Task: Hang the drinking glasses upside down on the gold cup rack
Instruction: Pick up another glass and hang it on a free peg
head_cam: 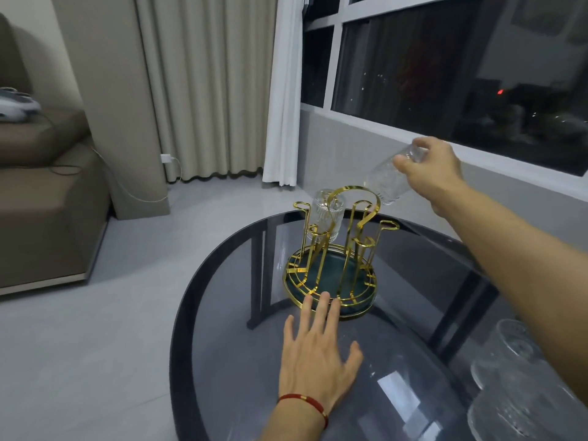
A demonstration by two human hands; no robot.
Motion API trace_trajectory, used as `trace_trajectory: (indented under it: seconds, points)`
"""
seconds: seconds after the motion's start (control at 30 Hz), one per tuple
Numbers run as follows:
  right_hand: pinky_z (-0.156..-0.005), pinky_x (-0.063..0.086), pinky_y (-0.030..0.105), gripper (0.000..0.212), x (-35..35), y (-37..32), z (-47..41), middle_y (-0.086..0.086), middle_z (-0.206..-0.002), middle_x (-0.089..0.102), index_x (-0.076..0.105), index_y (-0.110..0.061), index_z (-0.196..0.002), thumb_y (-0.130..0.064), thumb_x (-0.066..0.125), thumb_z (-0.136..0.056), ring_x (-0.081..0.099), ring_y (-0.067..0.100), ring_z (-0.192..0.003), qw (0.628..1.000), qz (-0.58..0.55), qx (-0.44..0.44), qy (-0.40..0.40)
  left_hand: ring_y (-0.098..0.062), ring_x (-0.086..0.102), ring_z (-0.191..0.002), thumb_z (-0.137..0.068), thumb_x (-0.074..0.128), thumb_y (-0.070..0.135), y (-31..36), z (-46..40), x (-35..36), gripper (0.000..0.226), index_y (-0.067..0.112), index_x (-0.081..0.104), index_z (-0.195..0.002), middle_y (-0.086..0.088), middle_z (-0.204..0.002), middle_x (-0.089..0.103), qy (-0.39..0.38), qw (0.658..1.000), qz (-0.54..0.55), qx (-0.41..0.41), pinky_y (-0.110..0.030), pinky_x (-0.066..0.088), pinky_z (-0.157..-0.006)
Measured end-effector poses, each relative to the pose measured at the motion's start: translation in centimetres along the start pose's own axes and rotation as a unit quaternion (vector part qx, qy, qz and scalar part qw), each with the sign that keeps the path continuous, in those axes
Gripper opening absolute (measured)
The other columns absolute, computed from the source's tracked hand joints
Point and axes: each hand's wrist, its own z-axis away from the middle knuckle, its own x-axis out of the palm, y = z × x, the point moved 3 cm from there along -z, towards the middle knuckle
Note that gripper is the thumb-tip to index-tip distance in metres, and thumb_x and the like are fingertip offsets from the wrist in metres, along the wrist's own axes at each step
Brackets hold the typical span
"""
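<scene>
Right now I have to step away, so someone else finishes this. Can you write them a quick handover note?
Right hand: holds a glass by its base, tilted mouth-down, above the gold rack.
Left hand: open, empty, fingertips at the rack's base rim.
Done: one glass hangs upside down on a far-left peg.
Left: hang the held glass, then the glasses on the table at near right. The other pegs are bare.

No text, label, brand, number or sign can be read on anything in this view, near or far.
</scene>
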Motion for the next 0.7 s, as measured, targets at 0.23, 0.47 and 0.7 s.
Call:
trace_trajectory:
  seconds: [0.23,0.47,0.7]
  points:
    - [-0.116,0.041,0.045,0.061,3.1,0.5,-1.4,0.008,-0.154,0.056,0.057,-0.015,-0.149,-0.015,0.078,-0.092,0.049,0.029,-0.145,0.994,0.031,-0.006,-0.107,-0.019,-0.01,-0.156,-0.09,0.02,0.069,-0.2,-0.5,0.4,0.082,0.032,0.008,-0.162,0.009,-0.171,-0.001,0.0,1.0,0.003,0.001,-0.052,0.003,-0.124]
    - [-0.099,0.049,0.048,0.052,4.8,1.2,-2.3,0.01,-0.147,0.061,0.068,-0.02,-0.138,-0.006,0.077,-0.089,0.051,0.035,-0.14,0.978,0.042,0.022,-0.202,-0.016,-0.018,-0.154,-0.088,0.017,0.073,-0.3,-0.6,0.5,0.085,0.034,0.001,-0.162,0.012,-0.169,-0.01,-0.002,1.0,0.003,0.0,-0.048,-0.007,-0.121]
    - [-0.078,0.053,0.043,0.037,5.4,2.0,-3.0,-0.002,-0.118,0.07,0.078,-0.027,-0.108,-0.007,0.087,-0.078,0.059,0.031,-0.125,0.945,0.038,0.098,-0.311,-0.016,-0.017,-0.155,-0.088,0.019,0.07,-0.3,-0.6,0.4,0.083,0.035,-0.001,-0.161,0.013,-0.169,-0.012,-0.007,1.0,0.011,-0.004,-0.05,-0.002,-0.125]
